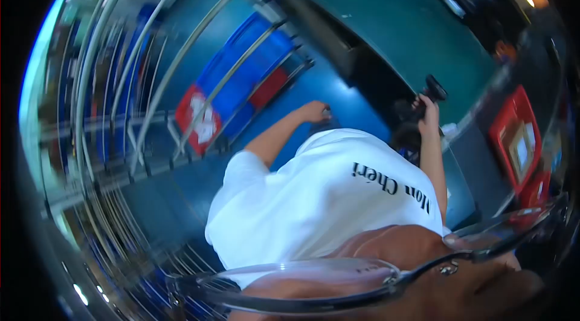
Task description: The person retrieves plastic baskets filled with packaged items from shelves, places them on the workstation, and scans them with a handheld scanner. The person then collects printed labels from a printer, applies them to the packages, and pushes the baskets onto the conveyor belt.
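Observation:
On the right of the head view, my right hand [428, 114] is closed round a black handheld device [434, 88] with a rounded head, beside the edge of a green work surface [386, 19]. My left hand [315, 112] hangs near my waist, its fingers curled in. Something small and dark shows at those fingertips, too blurred to name. Between the two hands is the lower front of my white shirt.
Metal rack bars [208, 25] fill the left side, with a blue bin [241, 61] and a red bin [198, 120] behind them. A red tray [515, 139] holding a brown and white item stands on the right. Dark equipment lines the upper right.

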Demonstrator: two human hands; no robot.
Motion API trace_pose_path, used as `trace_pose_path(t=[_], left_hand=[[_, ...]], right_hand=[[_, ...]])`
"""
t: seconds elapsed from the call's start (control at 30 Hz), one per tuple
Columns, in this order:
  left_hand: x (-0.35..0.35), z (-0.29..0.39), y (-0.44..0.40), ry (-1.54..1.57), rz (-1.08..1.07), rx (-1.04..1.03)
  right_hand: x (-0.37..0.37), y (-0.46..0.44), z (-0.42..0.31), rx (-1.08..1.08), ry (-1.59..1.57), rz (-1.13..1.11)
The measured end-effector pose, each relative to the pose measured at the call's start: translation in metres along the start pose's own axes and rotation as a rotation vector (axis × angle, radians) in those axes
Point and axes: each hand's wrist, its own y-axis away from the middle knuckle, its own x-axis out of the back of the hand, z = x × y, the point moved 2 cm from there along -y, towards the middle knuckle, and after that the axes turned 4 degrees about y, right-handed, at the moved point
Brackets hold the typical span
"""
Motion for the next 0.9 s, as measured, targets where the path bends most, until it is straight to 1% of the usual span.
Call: trace_pose_path(t=[0.03, 0.07, 0.13, 0.2, 0.23, 0.3, 0.33, 0.37, 0.4, 0.43, 0.47, 0.5, 0.53, 0.6, 0.63, 0.67, 0.73, 0.77, 0.8, 0.83, 0.87, 0.9], left_hand=[[-0.01, -0.015, 0.01, -0.037, 0.014, 0.119], [-0.023, -0.032, 0.026, 0.042, 0.099, 0.168], [-0.039, -0.011, 0.032, 0.143, 0.214, 0.269], [-0.06, -0.038, 0.07, 0.274, 0.401, 0.45], [-0.075, -0.065, 0.099, 0.318, 0.424, 0.475], [-0.1, -0.098, 0.144, 0.674, 0.622, 0.635], [-0.113, -0.121, 0.161, 0.695, 0.633, 0.653], [-0.124, -0.139, 0.184, 0.99, 0.742, 0.778], [-0.136, -0.163, 0.206, 1.287, 0.848, 0.889], [-0.146, -0.193, 0.226, 1.304, 0.856, 0.893], [-0.165, -0.23, 0.243, 1.583, 1.035, 0.883], [-0.181, -0.267, 0.259, 1.856, 1.213, 0.851], [-0.191, -0.296, 0.272, 1.857, 1.201, 0.853], [-0.207, -0.364, 0.283, 2.148, 1.463, 0.788], [-0.213, -0.397, 0.281, 2.178, 1.503, 0.79], [-0.219, -0.429, 0.278, 2.21, 1.536, 0.788], [-0.241, -0.497, 0.263, 2.304, 1.626, 0.69], [-0.259, -0.529, 0.255, 2.222, 1.647, 0.558], [-0.26, -0.563, 0.241, 2.243, 1.659, 0.707], [-0.257, -0.576, 0.233, 2.342, 1.664, 0.738], [-0.252, -0.59, 0.223, 2.393, 1.633, 0.577], [-0.245, -0.602, 0.214, 2.44, 1.59, 0.418]], right_hand=[[-0.003, -0.008, 0.009, -0.065, 0.029, -0.071], [0.008, -0.027, 0.028, -0.146, 0.132, -0.029], [0.028, -0.041, 0.002, -0.206, 0.244, -0.176], [0.013, -0.03, 0.018, -0.256, 0.383, -0.213], [-0.006, -0.018, 0.039, -0.273, 0.447, -0.247], [-0.026, -0.007, 0.055, -0.299, 0.568, -0.332], [-0.039, -0.007, 0.073, -0.312, 0.643, -0.394], [-0.057, -0.002, 0.083, -0.31, 0.749, -0.406], [-0.072, 0.003, 0.094, -0.314, 0.767, -0.419], [-0.09, 0.007, 0.11, -0.307, 0.878, -0.469], [-0.108, 0.011, 0.13, -0.298, 0.982, -0.517], [-0.121, 0.012, 0.152, -0.233, 1.076, -0.507], [-0.127, 0.012, 0.175, -0.236, 1.077, -0.497], [-0.143, 0.007, 0.221, -0.238, 1.138, -0.561], [-0.149, 0.011, 0.246, -0.22, 1.141, -0.531], [-0.148, 0.009, 0.274, -0.251, 1.135, -0.501], [-0.145, 0.013, 0.322, -0.338, 1.159, -0.455], [-0.145, 0.02, 0.337, -0.415, 1.19, -0.449], [-0.145, 0.024, 0.352, -0.454, 1.253, -0.45], [-0.139, 0.025, 0.366, -0.454, 1.274, -0.435], [-0.132, 0.028, 0.38, -0.466, 1.297, -0.411], [-0.129, 0.031, 0.389, -0.446, 1.25, -0.344]])
